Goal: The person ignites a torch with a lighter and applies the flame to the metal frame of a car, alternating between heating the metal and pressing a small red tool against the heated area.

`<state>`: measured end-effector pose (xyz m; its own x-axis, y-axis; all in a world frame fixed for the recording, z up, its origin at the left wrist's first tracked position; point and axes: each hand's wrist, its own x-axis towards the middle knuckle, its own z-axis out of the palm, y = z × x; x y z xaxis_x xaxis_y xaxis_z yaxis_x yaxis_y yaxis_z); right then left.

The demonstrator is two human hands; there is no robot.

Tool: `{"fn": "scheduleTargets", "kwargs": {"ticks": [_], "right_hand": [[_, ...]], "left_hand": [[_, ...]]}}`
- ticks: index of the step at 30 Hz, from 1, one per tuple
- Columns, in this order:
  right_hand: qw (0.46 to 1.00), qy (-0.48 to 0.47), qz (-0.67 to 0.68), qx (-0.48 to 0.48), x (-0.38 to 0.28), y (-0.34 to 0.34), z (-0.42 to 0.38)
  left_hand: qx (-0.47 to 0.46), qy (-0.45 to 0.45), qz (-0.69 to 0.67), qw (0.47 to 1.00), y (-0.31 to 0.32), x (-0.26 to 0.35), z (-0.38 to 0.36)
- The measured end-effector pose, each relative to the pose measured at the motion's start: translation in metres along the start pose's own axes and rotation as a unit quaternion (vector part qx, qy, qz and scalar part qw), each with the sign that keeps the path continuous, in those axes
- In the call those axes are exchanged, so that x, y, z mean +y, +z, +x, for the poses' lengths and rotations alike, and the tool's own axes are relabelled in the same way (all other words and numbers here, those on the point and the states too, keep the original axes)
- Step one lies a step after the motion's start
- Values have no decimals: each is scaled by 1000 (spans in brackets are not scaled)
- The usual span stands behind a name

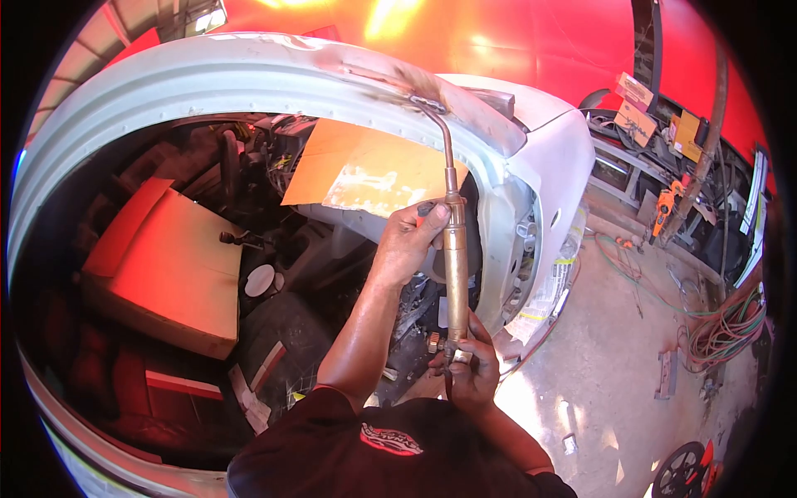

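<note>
A long brass torch (pixel 455 257) stands nearly upright in the picture, its thin bent neck ending at a scorched patch (pixel 427 87) on the pale car body frame (pixel 249 91). My left hand (pixel 411 241) is closed round the upper part of the torch body, below the neck. Lower down, my right hand (pixel 473 369) has its fingers wrapped about the valve end. No flame can be made out at the tip. Beneath the frame, an orange-lit cardboard sheet (pixel 365 170) lies inside the door opening, behind the torch neck.
A large cardboard box (pixel 174 266) sits inside the car at left. Coiled hoses (pixel 726 332) lie on the concrete floor (pixel 581 398) at right. Small boxes (pixel 635 123) and an orange tool (pixel 664 207) are at upper right. A black wheel (pixel 682 473) is at bottom right.
</note>
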<state>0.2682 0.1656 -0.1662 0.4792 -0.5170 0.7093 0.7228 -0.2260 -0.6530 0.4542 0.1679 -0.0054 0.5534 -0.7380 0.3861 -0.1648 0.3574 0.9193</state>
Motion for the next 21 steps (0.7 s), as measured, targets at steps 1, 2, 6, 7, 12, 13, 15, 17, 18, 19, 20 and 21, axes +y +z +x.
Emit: {"fn": "scheduleTargets", "kwargs": {"ticks": [1, 2, 6, 7, 12, 13, 15, 17, 18, 19, 20, 21], "right_hand": [[1000, -12, -3, 3, 2, 0, 1], [1000, -4, 3, 3, 2, 0, 1], [998, 57, 33, 15, -19, -6, -5], [988, 119, 90, 42, -33, -7, -3], [962, 227, 135, 70, -59, -21, -15], [958, 247, 121, 80, -62, -21, -16], [938, 300, 152, 81, -73, -22, -12], [913, 354, 189, 69, -85, -23, -4], [906, 376, 181, 65, -89, -22, -1], [910, 376, 168, 59, -90, -20, -2], [913, 375, 155, 53, -90, -19, -4], [926, 350, 134, 45, -88, -16, -7]], "left_hand": [[2, 5, -3, 1000, 1, 1, 0], [3, 2, 3, 1000, 1, 0, -1], [24, 30, 27, 999, -15, 4, 4], [50, 36, 26, 998, -19, 14, 3], [125, 118, -41, 984, -35, 64, 13], [128, 127, -30, 983, -40, 74, 16], [155, 146, -30, 977, -45, 87, 23], [166, 151, -16, 974, -45, 96, 24], [153, 140, -25, 978, -48, 96, 25], [142, 128, -34, 981, -53, 96, 25], [131, 115, -43, 984, -53, 96, 25], [148, 123, -31, 981, -50, 96, 26]]}}
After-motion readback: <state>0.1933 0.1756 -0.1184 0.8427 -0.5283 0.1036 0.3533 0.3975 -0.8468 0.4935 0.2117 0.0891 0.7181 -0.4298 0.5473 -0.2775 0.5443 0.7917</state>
